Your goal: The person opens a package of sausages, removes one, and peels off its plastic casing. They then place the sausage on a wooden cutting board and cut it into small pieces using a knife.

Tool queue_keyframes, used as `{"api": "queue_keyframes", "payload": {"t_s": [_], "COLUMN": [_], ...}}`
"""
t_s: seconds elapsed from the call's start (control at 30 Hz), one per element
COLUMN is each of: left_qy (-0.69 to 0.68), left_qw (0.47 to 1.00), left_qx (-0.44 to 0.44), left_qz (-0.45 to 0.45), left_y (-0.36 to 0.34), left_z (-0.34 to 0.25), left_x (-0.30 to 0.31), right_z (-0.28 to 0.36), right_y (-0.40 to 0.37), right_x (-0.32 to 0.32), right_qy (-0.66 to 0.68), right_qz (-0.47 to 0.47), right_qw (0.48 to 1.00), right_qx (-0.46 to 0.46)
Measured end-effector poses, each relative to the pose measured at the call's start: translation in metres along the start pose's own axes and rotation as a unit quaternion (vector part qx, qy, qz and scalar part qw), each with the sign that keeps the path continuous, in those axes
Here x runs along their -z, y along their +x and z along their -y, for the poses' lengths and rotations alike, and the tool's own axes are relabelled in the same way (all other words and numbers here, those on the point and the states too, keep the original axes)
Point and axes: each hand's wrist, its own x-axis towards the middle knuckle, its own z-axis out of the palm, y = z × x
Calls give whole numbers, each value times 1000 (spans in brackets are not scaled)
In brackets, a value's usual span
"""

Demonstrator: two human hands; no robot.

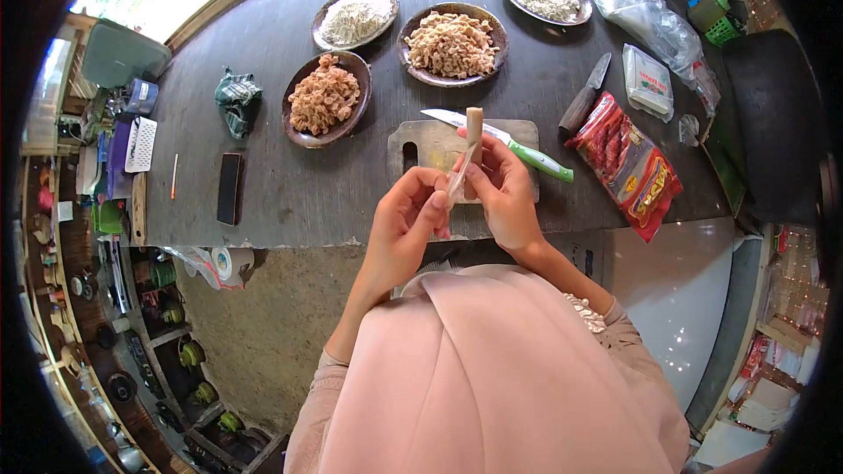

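Note:
My right hand is closed round a pale tan stick-like piece, which stands upright above the wooden cutting board. My left hand pinches a thin whitish film that runs to the lower part of the piece. Behind my right hand, a knife with a green and white handle lies across the board, its blade pointing left. Both hands are over the table's front edge, close together. What the covered lower end of the piece looks like is hidden by my fingers.
Farther back stand plates of brown chopped pieces, tan pieces and white shreds. To the right lie a dark-handled knife, a red sausage packet and a plastic bag. A phone and a cloth lie left.

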Motion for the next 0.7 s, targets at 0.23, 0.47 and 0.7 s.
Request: {"api": "queue_keyframes", "payload": {"t_s": [0.23, 0.47, 0.7], "left_qy": [-30, -8, 44], "left_qw": [999, 999, 997], "left_qx": [-28, -32, 42], "left_qz": [-18, -36, 57], "left_y": [3, 4, -2], "left_z": [-4, -7, -12], "left_x": [6, 11, -7], "right_z": [2, 8, 2], "right_y": [2, -2, 2], "right_x": [18, 14, 5], "right_qy": [201, 231, 128], "right_qz": [158, 135, 1], "right_qw": [959, 958, 987], "right_qx": [-127, -104, -95]}}
